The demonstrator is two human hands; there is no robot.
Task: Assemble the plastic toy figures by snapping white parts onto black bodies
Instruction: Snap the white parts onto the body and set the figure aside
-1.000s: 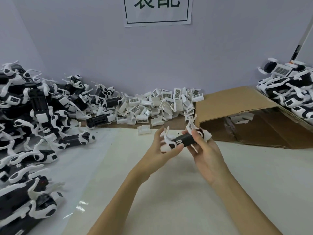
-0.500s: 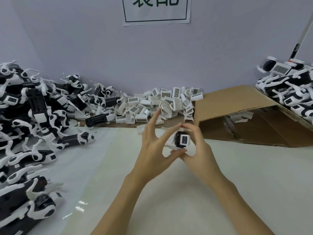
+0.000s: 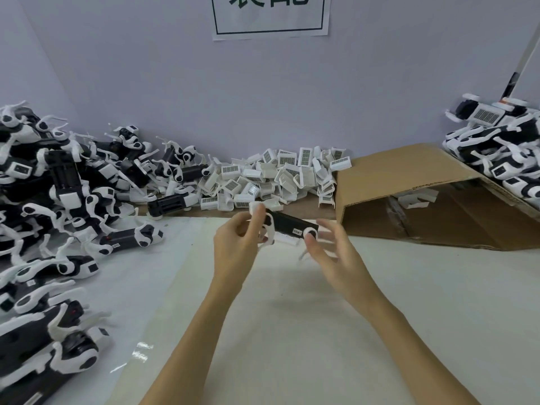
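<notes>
One black toy body (image 3: 287, 224) is gripped at its end by the left hand (image 3: 236, 247), the right hand (image 3: 333, 255) spread open beside it; white barcode clips (image 3: 280, 176) heaped beyond remain unfitted.

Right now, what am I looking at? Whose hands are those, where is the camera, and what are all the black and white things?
There is only one picture of this moment, taken by a camera worn on a person's head, looking down at their own two hands. No robot here. The left hand grips a toy figure, a black body with white parts on it. The right hand is at the toy's other end with its fingers spread; it is blurred, so I cannot tell whether it grips. On the white table, a big heap of figures lies on the left and another heap on the right. At the back lies a pile of loose white parts, beside an open cardboard box. A paper sign hangs on the wall.
</notes>
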